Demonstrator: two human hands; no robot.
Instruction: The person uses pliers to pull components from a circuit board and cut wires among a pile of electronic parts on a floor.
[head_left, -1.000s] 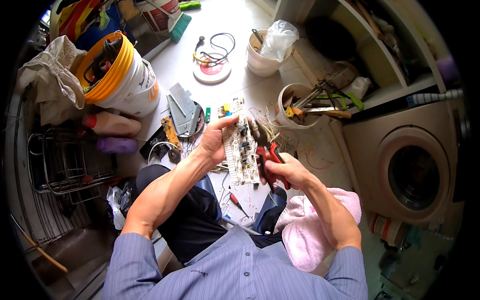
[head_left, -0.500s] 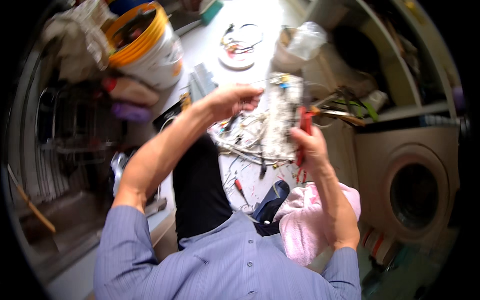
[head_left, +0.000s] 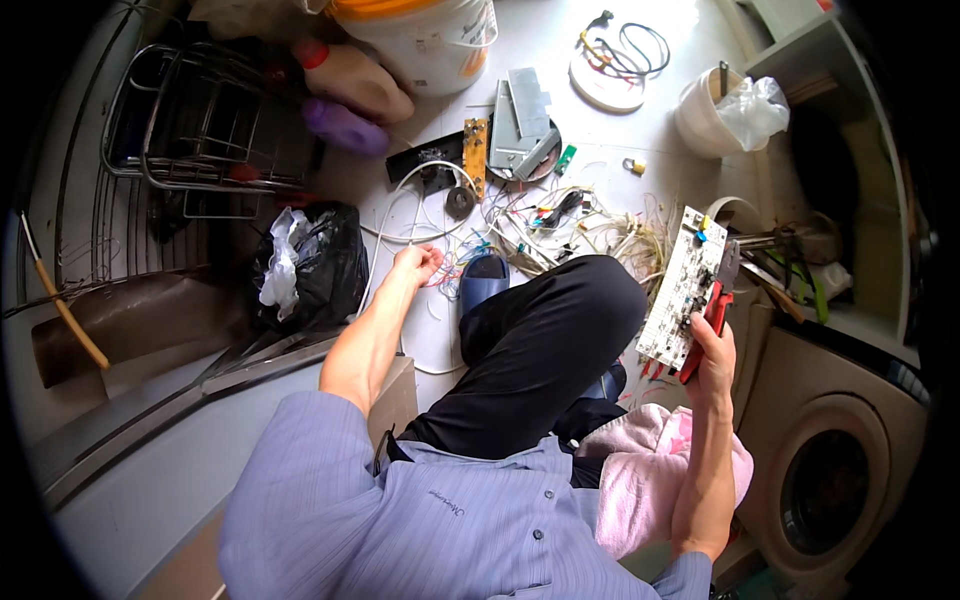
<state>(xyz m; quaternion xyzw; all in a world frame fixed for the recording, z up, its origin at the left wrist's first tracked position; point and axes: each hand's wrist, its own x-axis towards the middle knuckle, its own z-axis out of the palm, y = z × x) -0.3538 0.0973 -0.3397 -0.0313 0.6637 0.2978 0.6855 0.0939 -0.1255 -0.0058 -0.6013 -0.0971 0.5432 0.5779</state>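
Observation:
My right hand (head_left: 714, 350) is closed around red-handled pliers (head_left: 718, 305) and the edge of a white circuit board (head_left: 680, 290). The board is tilted upright and carries small parts, with yellow and blue ones near its top. The dark pliers' jaws point away from me beside it. On the other side, my left hand (head_left: 420, 262) has its fingers curled together above loose coloured wires (head_left: 452, 272); whatever they may hold is too small to make out. A white cable (head_left: 372, 262) runs near that hand. My blue slipper (head_left: 485, 283) stands just right of it.
Several cables and cut wires (head_left: 540, 235) cover the floor ahead. Beyond them are metal plates (head_left: 522, 115), an orange-brown board (head_left: 475, 155) and a white bucket (head_left: 440, 50). A black bag (head_left: 325, 265) lies left. A washing machine (head_left: 820, 460) stands right; a pink towel (head_left: 640, 470) is beside my leg.
My left hand has moved away from the board, left and down to the loose wires. My right hand still has the pliers and board, now turned more plainly into view. The view has shifted.

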